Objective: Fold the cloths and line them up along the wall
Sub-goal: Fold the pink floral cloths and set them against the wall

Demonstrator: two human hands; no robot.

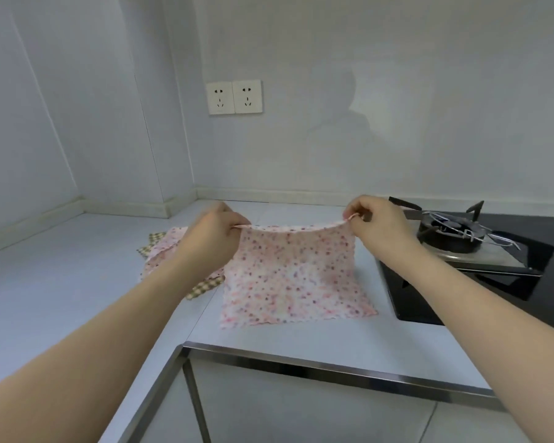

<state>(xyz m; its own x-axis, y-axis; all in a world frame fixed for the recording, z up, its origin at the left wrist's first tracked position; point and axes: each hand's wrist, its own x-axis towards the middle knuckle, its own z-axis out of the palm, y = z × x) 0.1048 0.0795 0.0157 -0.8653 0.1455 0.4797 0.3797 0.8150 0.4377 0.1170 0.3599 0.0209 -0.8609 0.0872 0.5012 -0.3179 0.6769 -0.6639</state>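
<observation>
A pink floral cloth (pixel 293 276) hangs stretched between both hands above the white counter (pixel 61 282), its lower edge resting on the counter. My left hand (pixel 216 231) pinches its upper left corner. My right hand (pixel 376 223) pinches its upper right corner. Behind my left forearm lies a small pile of cloths: another pink floral cloth (pixel 165 247) on top of a brown checked cloth (pixel 202 287), partly hidden by the arm.
A black gas hob (pixel 480 251) with a burner stands right of the cloth. The white wall (pixel 333 139) runs along the counter's far side with two sockets (pixel 234 97). A steel edge (pixel 301 366) trims the counter's inner corner near me.
</observation>
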